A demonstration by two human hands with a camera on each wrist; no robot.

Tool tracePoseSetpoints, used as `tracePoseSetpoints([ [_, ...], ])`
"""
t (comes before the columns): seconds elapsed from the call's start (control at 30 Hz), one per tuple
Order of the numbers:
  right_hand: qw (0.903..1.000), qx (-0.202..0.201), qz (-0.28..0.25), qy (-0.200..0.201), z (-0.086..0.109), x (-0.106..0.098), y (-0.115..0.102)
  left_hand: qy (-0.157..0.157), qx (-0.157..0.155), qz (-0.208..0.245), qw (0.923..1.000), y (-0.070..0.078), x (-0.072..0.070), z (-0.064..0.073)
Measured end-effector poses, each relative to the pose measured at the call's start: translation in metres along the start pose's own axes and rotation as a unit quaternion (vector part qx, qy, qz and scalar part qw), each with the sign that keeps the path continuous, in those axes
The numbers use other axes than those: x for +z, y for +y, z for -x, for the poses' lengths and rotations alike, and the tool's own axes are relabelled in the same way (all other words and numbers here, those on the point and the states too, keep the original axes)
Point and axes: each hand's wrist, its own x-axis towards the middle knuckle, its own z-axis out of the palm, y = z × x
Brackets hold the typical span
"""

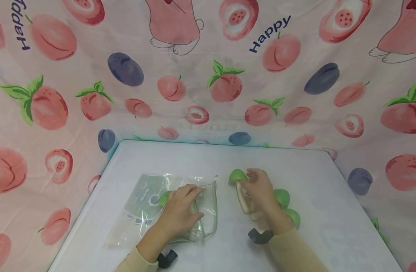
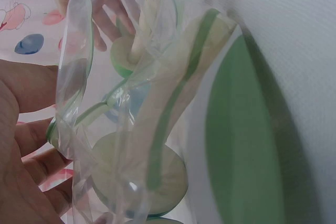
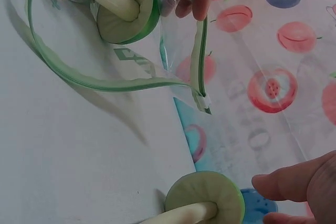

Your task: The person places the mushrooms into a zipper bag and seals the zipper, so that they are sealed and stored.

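Note:
My left hand holds the opening edge of a clear zip bag, which lies on the left part of the table with its mouth toward the right. Inside the bag are toy mushrooms with green caps and pale stems; one mushroom cap shows through the film in the left wrist view. On the right, my right hand hovers over several loose toy mushrooms. Its thumb and finger stand apart beside one green-capped mushroom, and contact with it does not show. Part of this group is hidden under the hand.
The white table has its back edge against a fruit-printed cloth. Two green mushroom caps, one a mushroom nearest me, lie beside the right wrist. Dark curved pieces sit at both wrists.

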Motion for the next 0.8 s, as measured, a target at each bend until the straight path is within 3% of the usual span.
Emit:
tracePoseSetpoints([
  [0.37,0.9995,0.004,0.022,-0.021,-0.010,0.002,-0.004,0.005,0.004,-0.002,1.0000,-0.003,0.001,0.000],
  [0.8,0.9975,-0.012,0.068,0.016,-0.021,0.011,-0.004,-0.002,-0.001,-0.003,1.0000,-0.002,0.000,0.000],
])
